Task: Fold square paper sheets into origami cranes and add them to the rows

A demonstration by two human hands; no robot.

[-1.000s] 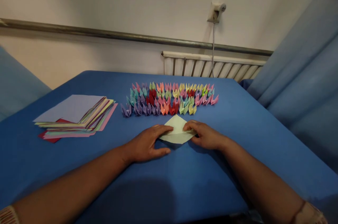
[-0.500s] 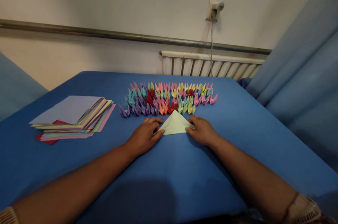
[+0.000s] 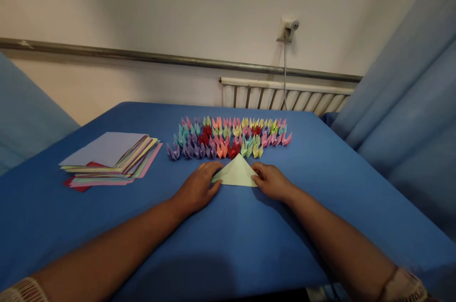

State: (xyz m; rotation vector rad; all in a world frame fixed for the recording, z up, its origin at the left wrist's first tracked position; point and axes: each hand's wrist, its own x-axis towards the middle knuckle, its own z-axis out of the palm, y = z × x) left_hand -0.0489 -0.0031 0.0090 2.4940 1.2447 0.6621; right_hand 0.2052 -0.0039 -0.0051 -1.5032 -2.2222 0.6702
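Observation:
A pale green sheet of origami paper, folded into a triangle, lies on the blue table with its point facing away from me. At its left corner my left hand is closed, with the thumb on the near side and the fingers behind. My right hand pinches the right corner between thumb and fingers. Both corners are partly hidden by the fingers. Just beyond the triangle's tip stand rows of small folded paper cranes in purple, red, pink, green and yellow.
A stack of coloured paper sheets lies on the left of the blue table. Behind the table are a metal rail, a radiator and a plugged wall socket. Blue curtains hang at both sides.
The view has tilted up and shifted slightly, so the scene sits lower. The left fingers have moved further over the triangle's left corner; the right hand keeps its hold.

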